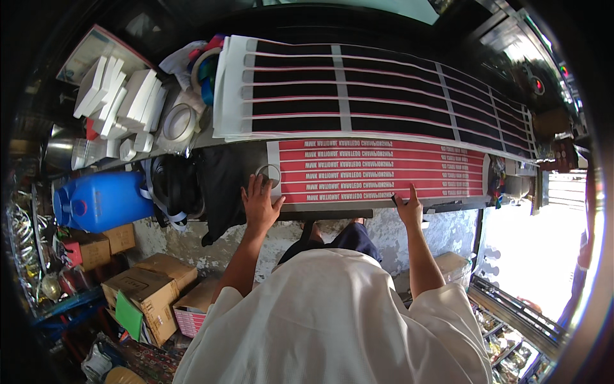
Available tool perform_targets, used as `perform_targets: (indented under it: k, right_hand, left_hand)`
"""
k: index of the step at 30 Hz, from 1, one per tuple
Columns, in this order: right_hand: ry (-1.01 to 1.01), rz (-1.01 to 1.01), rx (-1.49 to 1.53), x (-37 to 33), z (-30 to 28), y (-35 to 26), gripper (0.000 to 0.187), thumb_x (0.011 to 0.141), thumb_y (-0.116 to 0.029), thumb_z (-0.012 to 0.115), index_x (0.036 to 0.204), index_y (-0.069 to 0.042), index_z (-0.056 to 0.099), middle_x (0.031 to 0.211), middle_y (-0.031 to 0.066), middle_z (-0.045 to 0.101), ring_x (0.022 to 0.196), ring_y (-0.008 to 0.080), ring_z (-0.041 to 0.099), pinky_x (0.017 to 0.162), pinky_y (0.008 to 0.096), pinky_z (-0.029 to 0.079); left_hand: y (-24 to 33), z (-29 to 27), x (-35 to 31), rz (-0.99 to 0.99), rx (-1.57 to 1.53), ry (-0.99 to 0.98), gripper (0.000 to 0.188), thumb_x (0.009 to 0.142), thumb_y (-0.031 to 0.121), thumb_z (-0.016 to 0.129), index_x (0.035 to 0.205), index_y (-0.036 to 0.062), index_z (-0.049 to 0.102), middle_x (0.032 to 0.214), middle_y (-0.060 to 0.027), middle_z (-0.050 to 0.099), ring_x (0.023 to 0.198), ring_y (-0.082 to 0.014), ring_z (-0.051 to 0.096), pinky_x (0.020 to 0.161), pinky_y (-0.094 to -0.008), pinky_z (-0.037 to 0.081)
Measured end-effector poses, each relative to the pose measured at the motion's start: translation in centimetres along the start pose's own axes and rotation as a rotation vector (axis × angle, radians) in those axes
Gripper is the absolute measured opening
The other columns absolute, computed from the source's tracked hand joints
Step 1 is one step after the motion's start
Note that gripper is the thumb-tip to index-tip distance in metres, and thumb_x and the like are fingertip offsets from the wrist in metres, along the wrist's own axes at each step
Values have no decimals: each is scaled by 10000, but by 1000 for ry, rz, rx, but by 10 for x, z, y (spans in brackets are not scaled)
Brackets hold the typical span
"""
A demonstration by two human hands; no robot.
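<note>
Found at far left: blue jerrycan (105, 200), on near side of desk (258, 155), with white blocks (135, 99) crowding the top. Next, roll of tape (179, 136); black cloth (220, 185) hanging over near edge. Then left hand (259, 208), fingers open and spread, tips at pale ring (279, 173) on left end of red-printed sheet (409, 173). Noted close behind sheet: stack of black-panelled sheets (396, 99), occupying far side. Further right, right hand (411, 208), index finger extended onto sheet, small dark item (394, 198) at thumb; cannot tell whether gripped.

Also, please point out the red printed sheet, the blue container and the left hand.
Red printed sheet (412, 171): head view, middle of printed face.
Blue container (110, 200): head view, its side wall.
Left hand (259, 203): head view, back of hand.
</note>
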State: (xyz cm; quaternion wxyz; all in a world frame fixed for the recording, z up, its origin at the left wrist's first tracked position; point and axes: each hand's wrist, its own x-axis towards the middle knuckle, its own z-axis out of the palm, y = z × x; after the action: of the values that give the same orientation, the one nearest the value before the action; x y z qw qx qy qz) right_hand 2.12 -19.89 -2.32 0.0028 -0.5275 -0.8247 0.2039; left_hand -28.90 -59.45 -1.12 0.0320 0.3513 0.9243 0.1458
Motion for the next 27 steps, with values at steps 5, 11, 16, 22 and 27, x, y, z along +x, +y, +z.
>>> perform_targets:
  k: [5,11,16,22,27]
  right_hand:
    - [-60,90,-12,0,-6,-10,813,952,-483,756,1651,-268,402,932,268,775,932,508,756,779,614,588]
    - [-61,100,-18,-6,-12,-17,780,948,-451,766,1621,-289,409,964,270,781,945,531,749,788,625,590]
    - [-82,113,-31,-3,-13,-20,797,941,-446,769,1621,-264,395,971,283,777,942,527,755,785,622,596]
    - [-79,85,-39,-2,-9,-18,819,945,-448,765,1630,-228,375,973,289,775,940,531,754,785,620,599]
    - [-68,66,-43,-1,-9,-17,827,938,-448,781,1626,-209,389,901,242,785,926,484,767,811,595,594]
  left_hand:
    - [-7,4,3,41,-12,-8,491,981,354,768,1369,75,657,1620,-173,491,1598,-404,342,1211,-729,321]
    - [-21,3,10,118,64,5,326,1008,213,702,1300,70,679,1558,-113,563,1589,-354,374,1215,-693,341]
    - [-26,-1,15,106,56,14,299,1000,193,700,1270,67,689,1517,-116,591,1578,-349,389,1220,-671,346]
    - [-21,-3,15,110,50,18,312,980,215,731,1259,79,702,1537,-138,567,1579,-362,382,1226,-671,340]
    - [-21,-1,16,80,23,-17,333,961,229,763,1258,89,710,1549,-162,547,1578,-376,376,1230,-674,333]
